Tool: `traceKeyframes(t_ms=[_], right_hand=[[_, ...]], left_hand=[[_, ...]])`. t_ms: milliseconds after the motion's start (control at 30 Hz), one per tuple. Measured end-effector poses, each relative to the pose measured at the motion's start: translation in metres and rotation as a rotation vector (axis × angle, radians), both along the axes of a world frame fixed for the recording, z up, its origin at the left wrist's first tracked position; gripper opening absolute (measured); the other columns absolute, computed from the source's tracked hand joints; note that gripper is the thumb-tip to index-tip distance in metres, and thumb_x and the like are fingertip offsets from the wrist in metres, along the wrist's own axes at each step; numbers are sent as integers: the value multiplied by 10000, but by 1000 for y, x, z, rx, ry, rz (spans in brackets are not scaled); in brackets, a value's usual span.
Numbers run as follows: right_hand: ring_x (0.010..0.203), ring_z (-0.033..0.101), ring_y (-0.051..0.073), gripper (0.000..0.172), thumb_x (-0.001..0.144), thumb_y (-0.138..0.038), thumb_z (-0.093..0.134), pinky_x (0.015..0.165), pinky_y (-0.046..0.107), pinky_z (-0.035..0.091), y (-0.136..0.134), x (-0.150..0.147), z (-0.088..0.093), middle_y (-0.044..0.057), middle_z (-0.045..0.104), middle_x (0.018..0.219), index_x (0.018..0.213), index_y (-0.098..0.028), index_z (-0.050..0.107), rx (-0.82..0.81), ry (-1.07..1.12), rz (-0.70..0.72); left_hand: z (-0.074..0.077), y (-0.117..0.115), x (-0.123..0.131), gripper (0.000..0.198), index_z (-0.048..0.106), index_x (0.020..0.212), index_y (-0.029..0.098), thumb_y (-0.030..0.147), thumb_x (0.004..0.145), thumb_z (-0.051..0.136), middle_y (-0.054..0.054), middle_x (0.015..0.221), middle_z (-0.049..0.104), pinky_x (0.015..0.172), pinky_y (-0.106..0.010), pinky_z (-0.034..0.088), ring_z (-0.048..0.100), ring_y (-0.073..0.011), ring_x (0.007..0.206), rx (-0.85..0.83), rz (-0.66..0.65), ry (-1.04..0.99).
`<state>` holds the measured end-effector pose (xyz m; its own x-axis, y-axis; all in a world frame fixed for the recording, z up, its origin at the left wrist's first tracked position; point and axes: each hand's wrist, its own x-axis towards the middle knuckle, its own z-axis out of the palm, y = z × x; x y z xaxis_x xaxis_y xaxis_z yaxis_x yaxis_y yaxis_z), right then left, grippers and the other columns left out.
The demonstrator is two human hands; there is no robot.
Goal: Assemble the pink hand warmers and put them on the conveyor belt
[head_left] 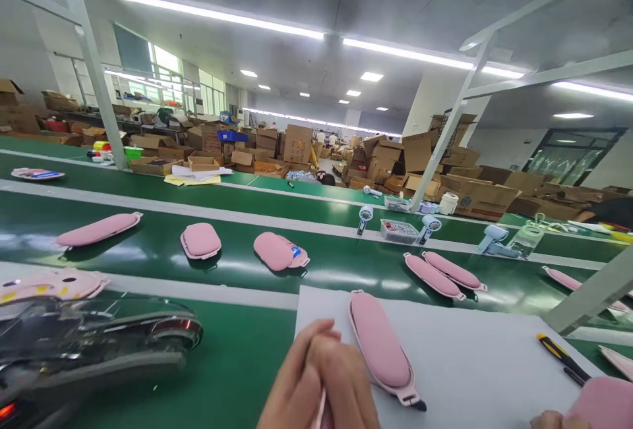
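My left hand and my right hand are pressed together at the bottom centre, fingers curled. A thin pale pink edge shows between them; most of that pink piece is hidden by the hands. Just right of them, a long, rounded pink case lies at a slant on a white sheet, with a slotted loop and a dark tip at its near end. Its padded top sits slightly off the lighter rim. At the lower right edge, another hand, apparently a co-worker's, touches a pink piece.
A yellow-black screwdriver lies on the sheet. Dark, transparent-topped equipment stands at left. Beyond, several pink cases lie on a green belt. Blue handheld fans and a tray of small parts stand farther back. A slanted post rises at right.
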<state>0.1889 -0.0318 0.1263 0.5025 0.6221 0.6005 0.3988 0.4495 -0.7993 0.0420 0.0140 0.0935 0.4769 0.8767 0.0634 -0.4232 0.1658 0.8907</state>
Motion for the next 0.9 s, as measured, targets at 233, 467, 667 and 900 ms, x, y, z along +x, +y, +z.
traceKeyframes(t_ms=[233, 467, 667, 900], right_hand=[[456, 449, 131, 552, 854, -654, 377, 470, 271, 405, 68, -45, -35, -28, 456, 458, 503, -230, 411, -375, 313, 201], [613, 550, 150, 461, 911, -557, 346, 585, 285, 438, 59, -32, -67, -4, 561, 636, 639, -216, 496, -284, 334, 9], [574, 546, 154, 546, 964, -485, 318, 553, 304, 422, 27, -33, -47, 23, 581, 568, 613, -203, 626, -57, -4, 238], [455, 421, 102, 449, 955, -184, 337, 432, 258, 313, 25, -41, -34, -7, 475, 477, 535, -189, 496, -113, -259, 127]], left_hand=[[5, 32, 21, 600, 471, 1292, 219, 610, 838, 499, -54, 1034, 676, 887, -343, 461, 645, -220, 933, -490, -176, -23], [-20, 28, -8, 678, 435, 1346, 263, 673, 808, 480, 1, 807, 672, 576, -229, 432, 607, -123, 605, -420, -443, 227], [-15, 13, -12, 639, 687, 1069, 159, 618, 908, 274, -47, 889, 700, 873, -340, 448, 606, -241, 1033, -246, -539, 350], [-3, 10, -9, 560, 637, 1161, 164, 548, 935, 298, -68, 1135, 666, 1039, -393, 357, 538, -256, 1135, -128, -471, 219]])
